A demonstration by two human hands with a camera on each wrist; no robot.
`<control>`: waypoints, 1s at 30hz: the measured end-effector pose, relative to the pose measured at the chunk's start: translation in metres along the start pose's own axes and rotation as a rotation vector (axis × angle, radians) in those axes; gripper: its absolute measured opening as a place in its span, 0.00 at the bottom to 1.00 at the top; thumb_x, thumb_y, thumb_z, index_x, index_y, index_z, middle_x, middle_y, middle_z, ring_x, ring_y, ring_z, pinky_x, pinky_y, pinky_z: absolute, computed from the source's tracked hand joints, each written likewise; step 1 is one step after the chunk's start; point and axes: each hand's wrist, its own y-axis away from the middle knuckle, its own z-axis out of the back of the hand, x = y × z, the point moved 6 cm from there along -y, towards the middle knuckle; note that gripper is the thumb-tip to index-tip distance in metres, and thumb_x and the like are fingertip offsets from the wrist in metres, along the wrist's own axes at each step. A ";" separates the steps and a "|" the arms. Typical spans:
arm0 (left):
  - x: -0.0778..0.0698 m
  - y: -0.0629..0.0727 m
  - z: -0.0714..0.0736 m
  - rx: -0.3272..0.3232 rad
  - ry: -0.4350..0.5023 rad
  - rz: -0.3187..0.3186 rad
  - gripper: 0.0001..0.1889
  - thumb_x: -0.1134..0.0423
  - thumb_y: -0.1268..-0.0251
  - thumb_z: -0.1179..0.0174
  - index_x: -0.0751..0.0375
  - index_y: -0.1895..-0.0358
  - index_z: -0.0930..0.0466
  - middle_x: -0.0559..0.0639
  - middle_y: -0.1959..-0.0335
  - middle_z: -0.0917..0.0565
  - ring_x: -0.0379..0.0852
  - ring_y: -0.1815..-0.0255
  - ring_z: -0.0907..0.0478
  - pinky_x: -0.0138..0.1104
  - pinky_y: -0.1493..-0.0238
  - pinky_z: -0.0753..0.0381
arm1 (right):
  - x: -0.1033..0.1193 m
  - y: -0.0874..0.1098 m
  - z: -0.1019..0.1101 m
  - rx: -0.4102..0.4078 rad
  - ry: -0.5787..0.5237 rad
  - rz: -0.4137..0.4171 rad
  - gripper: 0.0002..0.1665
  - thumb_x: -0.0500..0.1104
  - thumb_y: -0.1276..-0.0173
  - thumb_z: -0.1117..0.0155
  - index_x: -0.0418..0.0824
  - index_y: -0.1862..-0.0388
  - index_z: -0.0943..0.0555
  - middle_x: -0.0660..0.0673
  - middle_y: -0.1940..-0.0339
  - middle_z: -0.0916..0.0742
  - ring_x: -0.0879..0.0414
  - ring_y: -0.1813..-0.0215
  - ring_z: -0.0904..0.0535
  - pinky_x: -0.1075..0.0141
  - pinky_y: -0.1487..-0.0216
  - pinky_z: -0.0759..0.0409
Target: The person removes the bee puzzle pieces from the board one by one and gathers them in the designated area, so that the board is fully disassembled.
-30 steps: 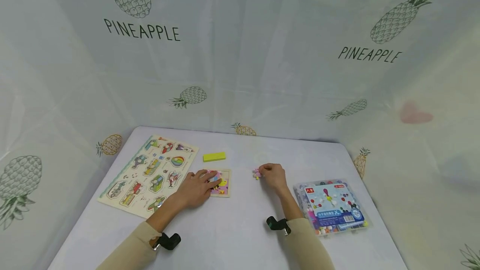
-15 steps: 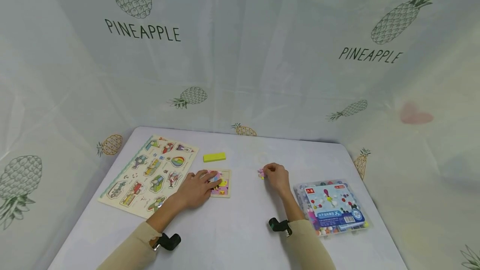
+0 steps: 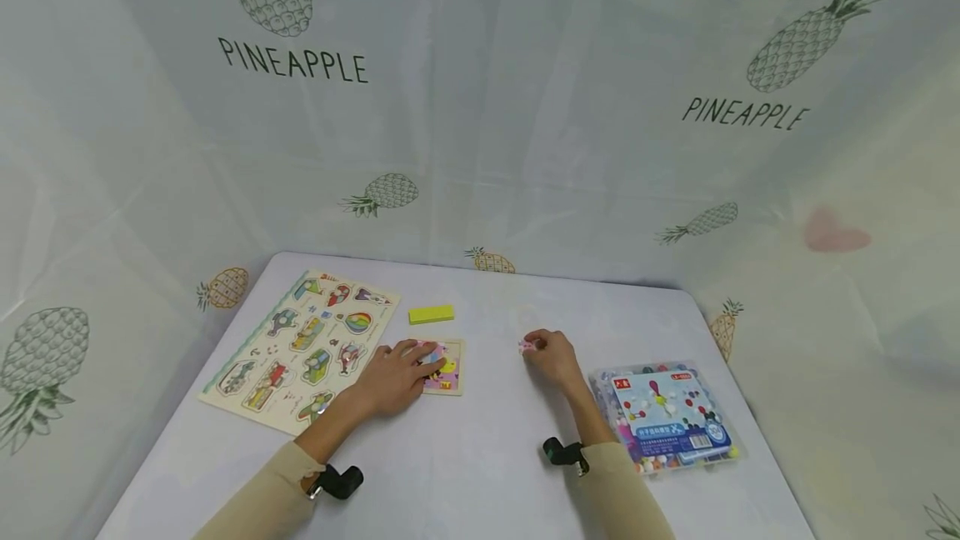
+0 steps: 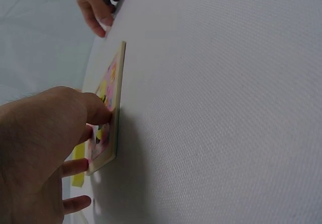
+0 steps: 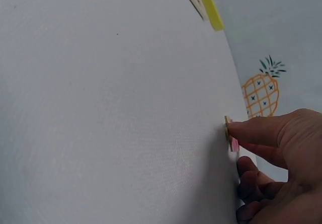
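My left hand (image 3: pixel 393 377) rests with spread fingers on a small wooden jigsaw puzzle (image 3: pixel 448 373) showing a yellow figure on pink. The left wrist view has the thumb at the puzzle (image 4: pixel 111 103) edge and other fingers reaching over and past it; the hand covers its left part. To the right, my right hand (image 3: pixel 552 357) pinches a small pink jigsaw piece (image 3: pixel 527 347) between thumb and forefinger. Close up in the right wrist view, the piece (image 5: pixel 234 143) stands tilted on edge near the tabletop, partly hidden by the thumb.
Left of the puzzle lies a large vehicle peg board (image 3: pixel 300 352). Behind the puzzle is a yellow block (image 3: pixel 431 314). A clear box of coloured parts (image 3: pixel 667 415) sits right of my right forearm. Pineapple-print cloth (image 3: pixel 480 148) surrounds the white table (image 3: pixel 480 473).
The right hand has moved slightly right with the jigsaw piece, which is now more covered by the fingers. My left hand stays on the puzzle.
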 end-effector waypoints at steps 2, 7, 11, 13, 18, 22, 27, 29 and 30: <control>0.001 0.000 -0.001 0.008 0.023 0.008 0.24 0.56 0.25 0.47 0.42 0.28 0.27 0.52 0.26 0.30 0.59 0.26 0.35 0.59 0.45 0.29 | -0.002 0.001 0.000 0.010 0.000 -0.011 0.17 0.36 0.38 0.29 0.35 0.50 0.15 0.37 0.58 0.17 0.46 0.56 0.23 0.51 0.53 0.24; 0.002 0.000 -0.002 0.011 0.081 0.024 0.23 0.57 0.25 0.48 0.41 0.28 0.27 0.53 0.25 0.32 0.59 0.26 0.36 0.59 0.43 0.29 | -0.006 0.002 0.001 0.021 -0.010 -0.030 0.16 0.37 0.38 0.30 0.36 0.50 0.15 0.37 0.57 0.17 0.46 0.55 0.22 0.51 0.53 0.24; 0.002 0.001 -0.002 0.009 0.113 0.039 0.23 0.58 0.25 0.47 0.41 0.29 0.26 0.55 0.26 0.32 0.59 0.27 0.35 0.58 0.44 0.29 | -0.007 0.002 0.002 0.024 -0.011 -0.034 0.16 0.37 0.38 0.30 0.36 0.50 0.15 0.37 0.57 0.17 0.47 0.56 0.23 0.52 0.54 0.24; 0.001 0.001 -0.003 0.007 0.125 0.046 0.23 0.58 0.25 0.47 0.40 0.29 0.25 0.55 0.26 0.32 0.58 0.27 0.35 0.57 0.44 0.30 | -0.007 0.003 0.002 0.028 -0.016 -0.037 0.16 0.36 0.38 0.30 0.37 0.50 0.15 0.38 0.58 0.18 0.48 0.57 0.24 0.53 0.54 0.25; 0.001 0.002 -0.001 -0.017 0.115 0.048 0.23 0.58 0.26 0.45 0.41 0.31 0.24 0.55 0.28 0.30 0.58 0.28 0.34 0.57 0.44 0.29 | -0.007 0.003 0.001 0.023 -0.022 -0.034 0.17 0.37 0.39 0.30 0.37 0.50 0.15 0.39 0.59 0.18 0.49 0.58 0.24 0.55 0.56 0.26; 0.002 0.003 0.000 -0.041 0.103 0.045 0.22 0.58 0.27 0.43 0.42 0.32 0.22 0.54 0.28 0.28 0.56 0.27 0.33 0.58 0.43 0.29 | -0.008 0.003 0.001 0.013 -0.018 -0.029 0.17 0.36 0.39 0.30 0.36 0.50 0.15 0.39 0.59 0.18 0.49 0.59 0.25 0.56 0.56 0.26; 0.005 0.004 0.001 -0.061 0.118 0.058 0.20 0.58 0.27 0.42 0.43 0.35 0.20 0.53 0.29 0.27 0.58 0.27 0.32 0.59 0.40 0.30 | -0.008 0.002 0.001 0.009 -0.025 -0.023 0.17 0.36 0.39 0.30 0.36 0.51 0.15 0.40 0.61 0.19 0.50 0.59 0.25 0.57 0.57 0.27; 0.006 0.004 0.001 -0.066 0.125 0.059 0.19 0.58 0.28 0.42 0.44 0.35 0.20 0.53 0.29 0.27 0.59 0.27 0.32 0.60 0.40 0.30 | -0.008 0.002 0.001 0.005 -0.026 -0.020 0.17 0.36 0.39 0.30 0.35 0.51 0.15 0.40 0.62 0.19 0.50 0.60 0.26 0.57 0.57 0.27; 0.006 0.004 0.001 -0.068 0.132 0.058 0.19 0.58 0.28 0.42 0.44 0.36 0.20 0.53 0.29 0.27 0.59 0.27 0.32 0.60 0.40 0.30 | -0.009 0.001 0.001 0.004 -0.028 -0.021 0.16 0.36 0.39 0.30 0.35 0.51 0.15 0.40 0.62 0.19 0.50 0.60 0.26 0.58 0.57 0.28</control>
